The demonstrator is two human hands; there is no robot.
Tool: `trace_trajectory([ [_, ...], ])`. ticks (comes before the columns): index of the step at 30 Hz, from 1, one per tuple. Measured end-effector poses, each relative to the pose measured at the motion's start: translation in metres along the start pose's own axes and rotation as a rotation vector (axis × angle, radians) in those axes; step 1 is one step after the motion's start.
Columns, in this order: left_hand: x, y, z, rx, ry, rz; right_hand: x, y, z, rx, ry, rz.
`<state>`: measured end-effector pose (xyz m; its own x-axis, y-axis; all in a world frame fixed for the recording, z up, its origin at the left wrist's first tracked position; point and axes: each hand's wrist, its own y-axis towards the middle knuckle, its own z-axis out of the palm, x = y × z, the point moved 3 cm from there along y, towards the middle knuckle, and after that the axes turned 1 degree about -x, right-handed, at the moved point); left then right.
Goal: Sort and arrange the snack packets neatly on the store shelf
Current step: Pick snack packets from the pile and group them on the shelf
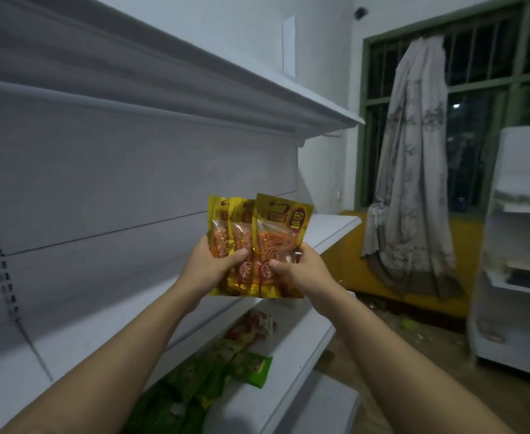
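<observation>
Upright, three gold snack packets, print unreadable, in the grip of left hand and right hand

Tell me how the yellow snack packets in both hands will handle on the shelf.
The yellow packets look like glossy film, so probably slippery; fanned between the left hand and right hand, they may slide apart. They seem flat and thin: likely light, floppy, apt to topple if stood unsupported on the shelf.
</observation>
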<state>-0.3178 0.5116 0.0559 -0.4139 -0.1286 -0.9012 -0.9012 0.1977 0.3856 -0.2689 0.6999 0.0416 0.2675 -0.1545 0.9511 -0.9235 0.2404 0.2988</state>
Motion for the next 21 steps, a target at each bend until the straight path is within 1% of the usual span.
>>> trace_trajectory([
  [4,0.014,0.047,0.028,0.093,-0.020,0.026,-0.012,0.041,-0.025,-0.042,-0.054,0.013],
  [8,0.029,0.099,0.047,0.142,-0.011,0.018,-0.022,0.098,-0.039,-0.048,-0.117,0.046],
  [15,0.062,0.185,0.056,0.159,0.017,-0.024,-0.058,0.194,-0.041,-0.038,-0.140,0.074],
  [19,0.084,0.209,0.062,0.155,0.081,-0.110,-0.080,0.225,-0.040,-0.014,-0.173,0.104],
  [21,0.090,0.219,0.063,0.126,0.111,-0.141,-0.088,0.241,-0.037,0.015,-0.174,0.107],
])
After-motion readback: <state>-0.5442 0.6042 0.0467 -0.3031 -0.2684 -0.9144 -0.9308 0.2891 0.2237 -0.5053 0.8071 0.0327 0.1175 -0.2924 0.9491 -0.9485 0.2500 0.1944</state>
